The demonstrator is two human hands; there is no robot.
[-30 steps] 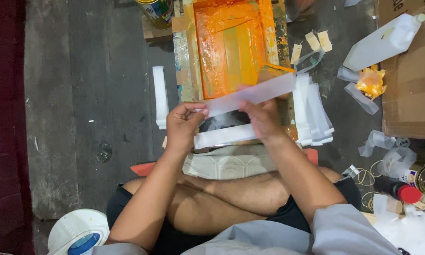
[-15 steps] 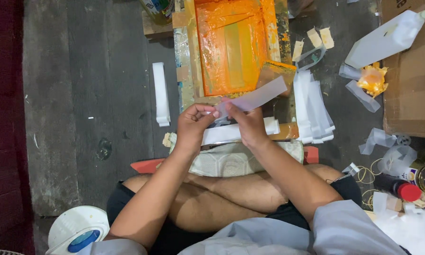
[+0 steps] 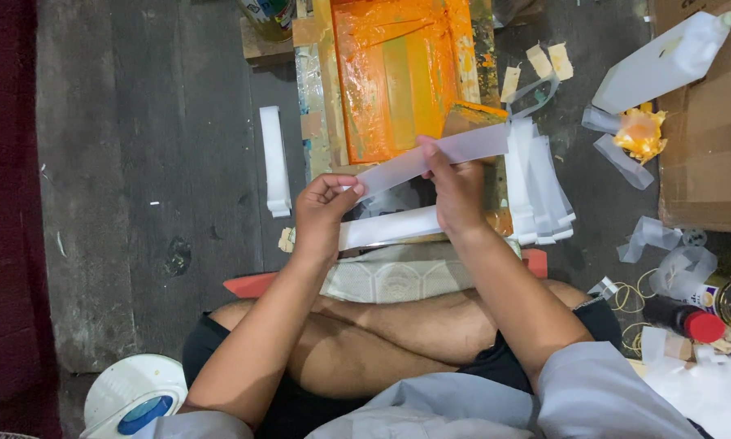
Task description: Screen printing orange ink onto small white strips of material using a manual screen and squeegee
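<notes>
Both my hands hold one long white strip (image 3: 479,145) slantwise above my lap. My left hand (image 3: 323,213) pinches its lower left end, my right hand (image 3: 456,189) grips it near the middle, and the free end reaches up to the right. Below my hands another white strip (image 3: 390,226) lies flat on a work board. Just beyond stands an orange-stained printing frame (image 3: 398,73). A fanned stack of white strips (image 3: 540,191) lies to the right of my right hand.
A single white strip (image 3: 274,161) lies on the grey floor at left. A white plastic jug (image 3: 666,61), an orange-stained rag (image 3: 640,134) and a cardboard box (image 3: 711,154) sit at right. A red-capped bottle (image 3: 687,319) and a tape roll (image 3: 134,394) are near my crossed legs.
The strip is held steeper than before, and my hands have drawn closer together, with the right hand sliding along it toward the left end.
</notes>
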